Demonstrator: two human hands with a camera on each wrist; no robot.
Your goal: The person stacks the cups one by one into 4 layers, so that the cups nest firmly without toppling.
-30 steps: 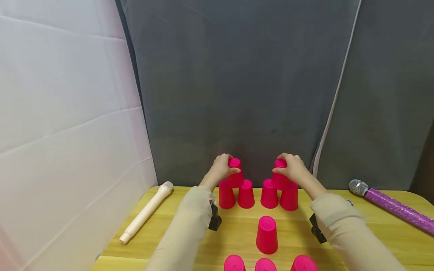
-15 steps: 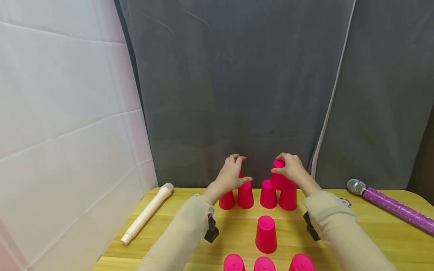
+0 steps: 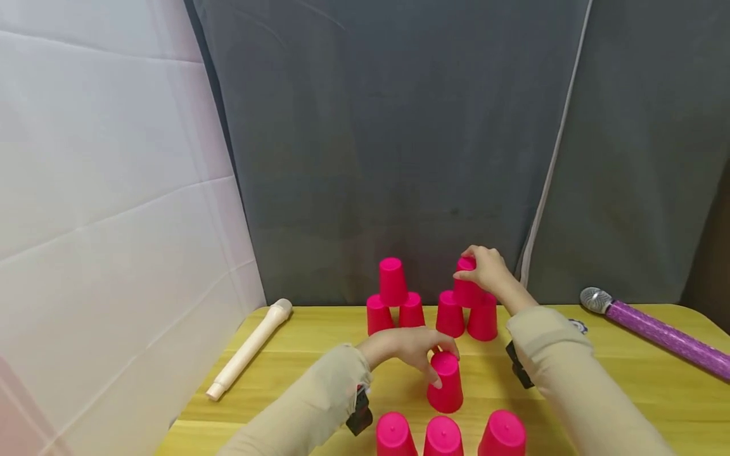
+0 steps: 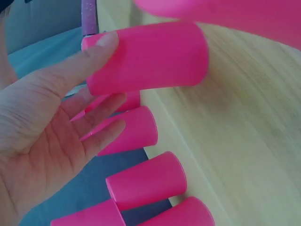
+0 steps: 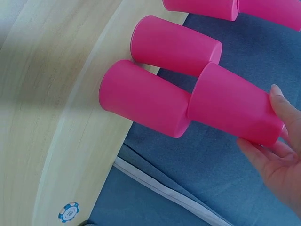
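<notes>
Dropping from the far left pyramid, where it sat on the top cup a second earlier, our left hand [image 3: 407, 349] had come down to the single middle cup [image 3: 447, 382] standing alone at mid-table, upside down. Fingers were spread and only lightly curved, fingertips touching the cup's side, not yet closed round it; the left wrist view confirmed that, an open palm with one fingertip [image 4: 107, 41] laid on the cup [image 4: 148, 59]. That left the left pyramid [image 3: 393, 296] of three cups finished and standing free, so we judged work had shifted to the loose cup. Our right hand [image 3: 483, 271] kept its place on the top cup [image 3: 467, 283] of the right pyramid, fingers curled over its closed end, gripping it from above. The right wrist view showed what the head view hid: that top cup [image 5: 233, 106] rested across the two base cups [image 5: 146, 98], with fingers [image 5: 282, 146] cupped at its far end. The head view alone showed the front row of three cups [image 3: 443, 436] at the near edge of the yellow table [image 3: 296, 354], the cream microphone [image 3: 249, 349] at left and the purple microphone [image 3: 656, 330] at right, both well apart from the cups.
</notes>
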